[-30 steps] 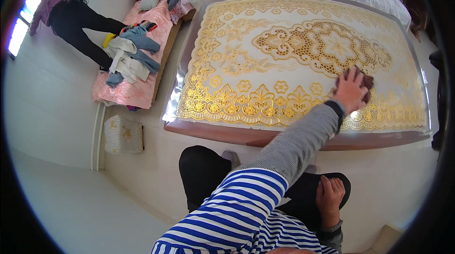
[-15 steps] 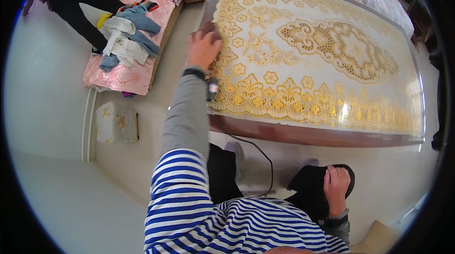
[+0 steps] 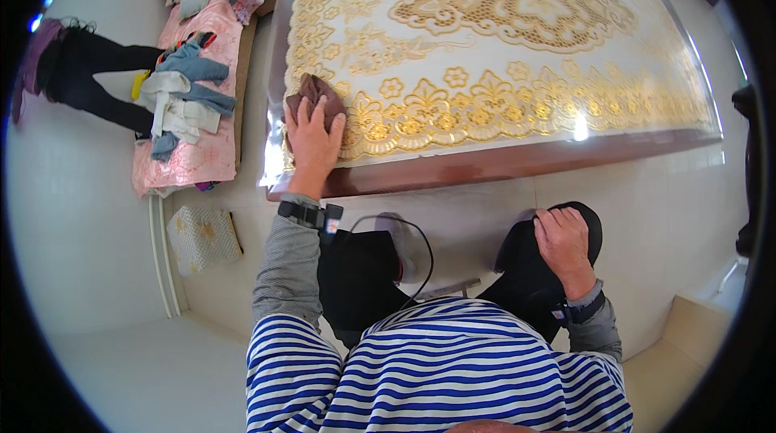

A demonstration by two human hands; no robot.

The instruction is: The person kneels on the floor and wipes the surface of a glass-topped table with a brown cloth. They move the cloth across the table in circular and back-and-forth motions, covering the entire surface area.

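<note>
My left hand (image 3: 312, 146) presses a crumpled brown cloth (image 3: 327, 100) onto the near left corner of a low table, its fingers spread over the cloth. Under it lies a white and gold lace-patterned tablecloth (image 3: 453, 69) beneath a clear, shiny cover. The table's reddish-brown side (image 3: 453, 168) shows along the near edge. My right hand (image 3: 564, 240) holds nothing and rests over my right knee, fingers lying on the black trousers. A dark band circles each wrist.
Left of the table, a pink-covered bench (image 3: 186, 166) bears a heap of clothes (image 3: 190, 97). A person in black trousers (image 3: 101, 69) stands beside it. A patterned square stool (image 3: 204, 240) is on the floor. A black cable (image 3: 431, 255) loops near my legs; a cardboard box (image 3: 675, 344) sits lower right.
My left hand has drawn the cloth nearer along the table's left edge to the near corner. The view has shifted, and the right hand still rests on the knee.
</note>
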